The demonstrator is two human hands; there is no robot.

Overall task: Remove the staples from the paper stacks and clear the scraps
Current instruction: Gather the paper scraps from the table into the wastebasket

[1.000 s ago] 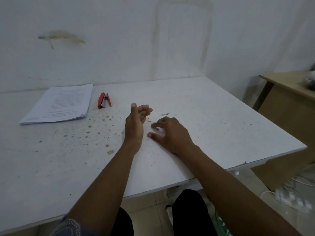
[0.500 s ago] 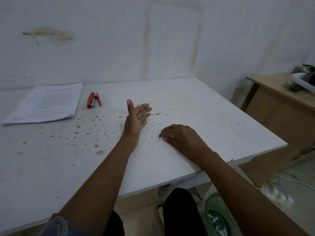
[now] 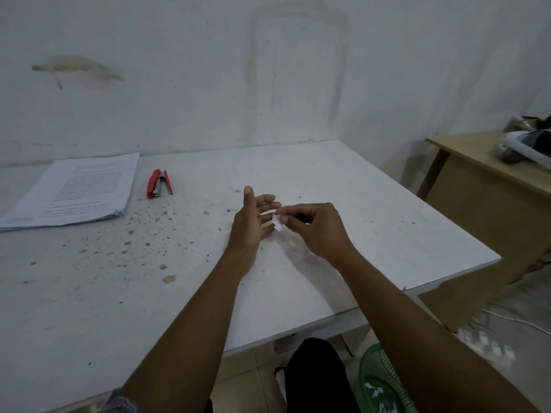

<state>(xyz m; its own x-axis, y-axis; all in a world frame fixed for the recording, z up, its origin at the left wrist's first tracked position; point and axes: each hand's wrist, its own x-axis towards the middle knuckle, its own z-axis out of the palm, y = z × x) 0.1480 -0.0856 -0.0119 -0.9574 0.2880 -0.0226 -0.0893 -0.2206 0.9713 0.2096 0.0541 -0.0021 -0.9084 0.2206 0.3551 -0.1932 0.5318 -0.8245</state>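
Scrap (image 3: 278, 223) of white paper pinched in the right hand (image 3: 317, 231), held just above the table (image 3: 372, 234) beside the left hand (image 3: 253, 222), which is spread open, palm inward. Paper stack (image 3: 77, 192) and red stapler (image 3: 159, 183) lie far left; green basket (image 3: 384, 383) sits on the floor

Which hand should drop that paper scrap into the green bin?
Right. The right hand already pinches the scrap, and the bin sits on the floor at the right. The left hand is open, holding nothing.
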